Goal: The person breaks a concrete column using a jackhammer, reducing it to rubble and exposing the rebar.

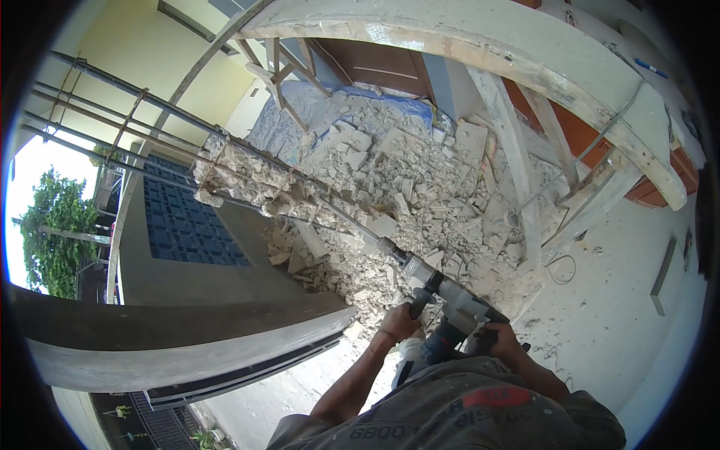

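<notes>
I hold a demolition hammer (459,301) across my front, its long chisel bit (349,220) pointing up and to the left. My left hand (399,322) is closed around the black side handle (421,300). At the tool's back end my right hand (502,341) is wrapped on the rear grip, partly hidden by the tool body. The bit's tip lies at or near a broken concrete column (247,176) with bare steel bars (150,105); whether it touches cannot be made out.
Broken concrete rubble (405,187) covers the floor ahead, partly over a blue tarp (416,107). A wooden trestle (525,161) stands to the right under a long plank (480,37). A grey ledge (195,352) runs along the left, below a blue lattice panel (184,214).
</notes>
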